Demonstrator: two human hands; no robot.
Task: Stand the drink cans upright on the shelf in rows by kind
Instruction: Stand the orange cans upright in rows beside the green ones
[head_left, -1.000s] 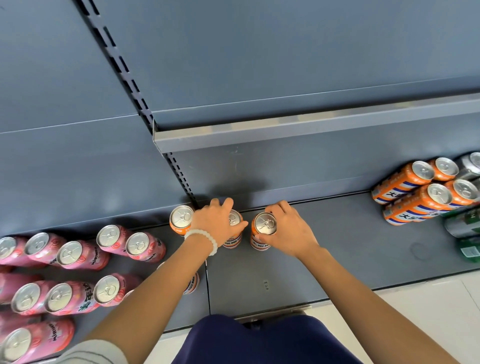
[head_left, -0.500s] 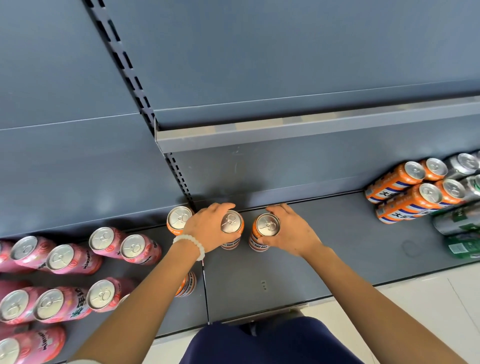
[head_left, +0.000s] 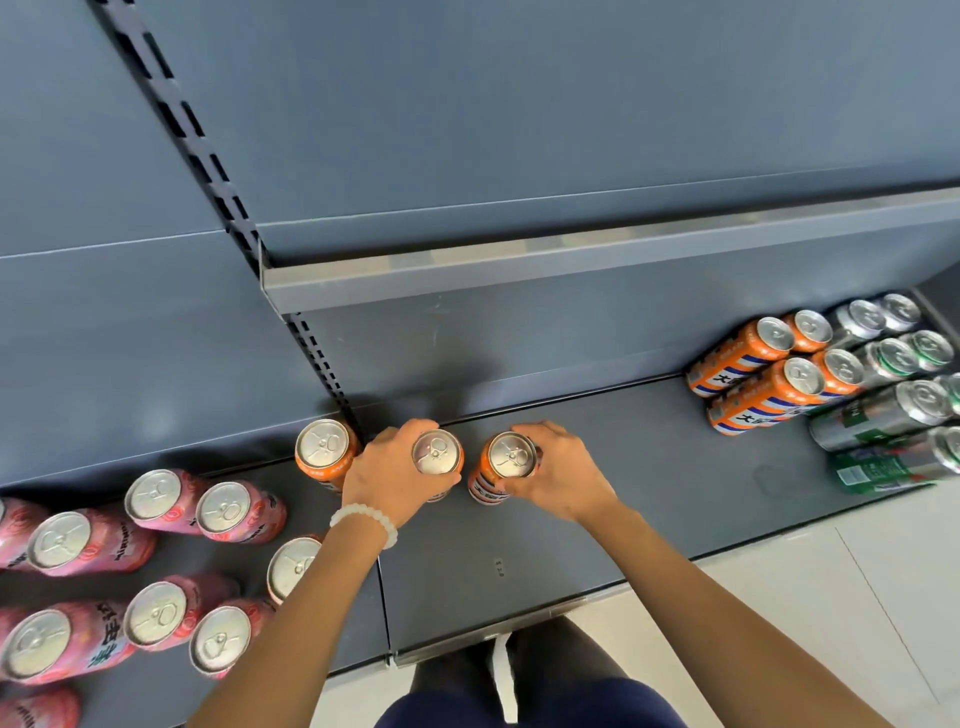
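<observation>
fingers of the left hand (head_left: 387, 475) curl round an upright orange can (head_left: 437, 453); the right hand (head_left: 558, 470) grips a 2nd orange can (head_left: 506, 465) just beside it, both near the back of the bottom shelf (head_left: 649, 467). compared with 0.5 s ago the grips look unchanged, and the 2 cans sit in much the same spot; more of the green and silver cans (head_left: 883, 410) at far right shows. a 3rd orange can (head_left: 323, 451) stands left of the left hand. another can (head_left: 291, 566) is partly hidden behind the left forearm. pink cans (head_left: 156, 613) at the left are cut off by the edge.
</observation>
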